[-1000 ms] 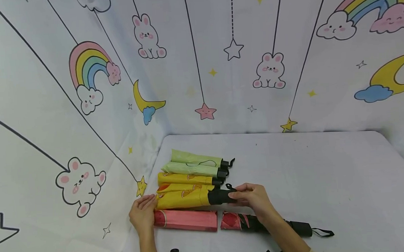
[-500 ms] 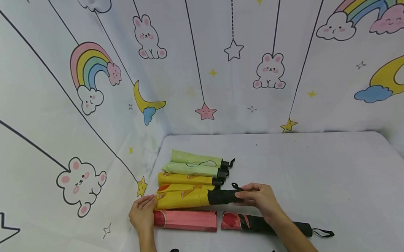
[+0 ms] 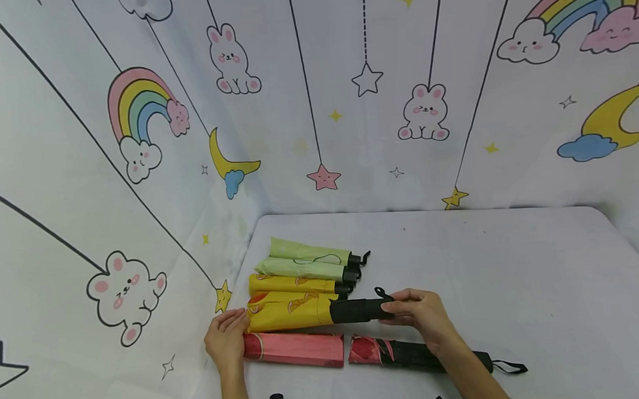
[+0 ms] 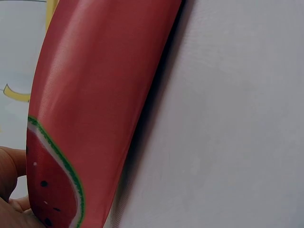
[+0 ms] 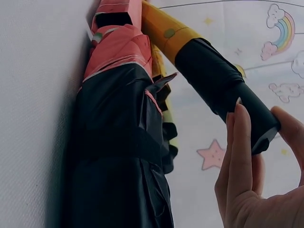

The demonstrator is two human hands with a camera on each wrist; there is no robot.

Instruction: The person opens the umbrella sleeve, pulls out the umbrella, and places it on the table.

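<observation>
A folded black umbrella (image 3: 358,311) sticks partway out of a yellow, fruit-printed sleeve (image 3: 290,315). At the sleeve's left end, my left hand (image 3: 228,340) holds it with the fingertips; the thumb is mostly hidden. My right hand (image 3: 423,317) pinches the umbrella's handle end between thumb and fingers, as the right wrist view shows, and a small black loop (image 3: 381,292) stands up beside it. Just nearer lies a pink watermelon-printed sleeve (image 4: 104,95), which fills much of the left wrist view. A black umbrella with a pink-red end (image 5: 118,123) lies under my right forearm.
Behind the yellow sleeve lie more folded umbrellas in a row, yellow ones (image 3: 297,282) and light green ones (image 3: 311,248), black handles to the right. White cloth covers the table (image 3: 508,274). A printed curtain (image 3: 293,116) stands at the back and left.
My right hand has moved right, drawing the black umbrella further out, so more black shows beyond the yellow sleeve. My left hand and the sleeve have stayed in place.
</observation>
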